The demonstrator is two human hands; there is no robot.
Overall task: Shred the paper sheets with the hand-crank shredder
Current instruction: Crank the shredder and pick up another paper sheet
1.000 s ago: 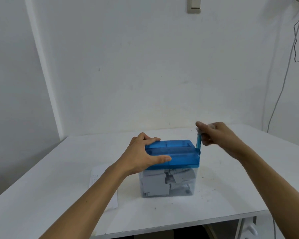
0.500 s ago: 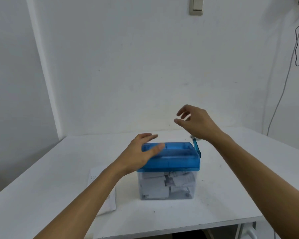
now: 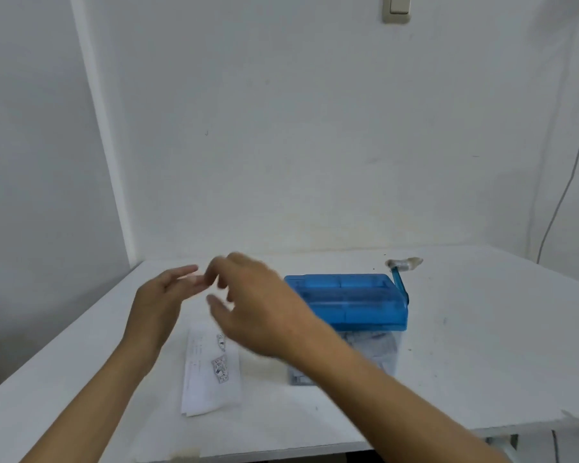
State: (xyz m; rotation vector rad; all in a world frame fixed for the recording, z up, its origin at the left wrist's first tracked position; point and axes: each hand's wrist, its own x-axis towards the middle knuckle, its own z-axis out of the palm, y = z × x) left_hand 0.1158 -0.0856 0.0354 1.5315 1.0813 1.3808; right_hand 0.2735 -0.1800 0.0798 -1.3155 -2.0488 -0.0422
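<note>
Bare table (image 3: 481, 345) is lying open at three o'clock of the shredder (image 3: 346, 300); paper (image 3: 211, 369) is lying at nine o'clock.

shredder (image 3: 346, 304) on table (image 3: 481, 345) | paper sheets (image 3: 211, 372) left of it | hands probably above sheets

glossy blue plastic shredder (image 3: 348, 300), matt white table (image 3: 481, 345)
</note>
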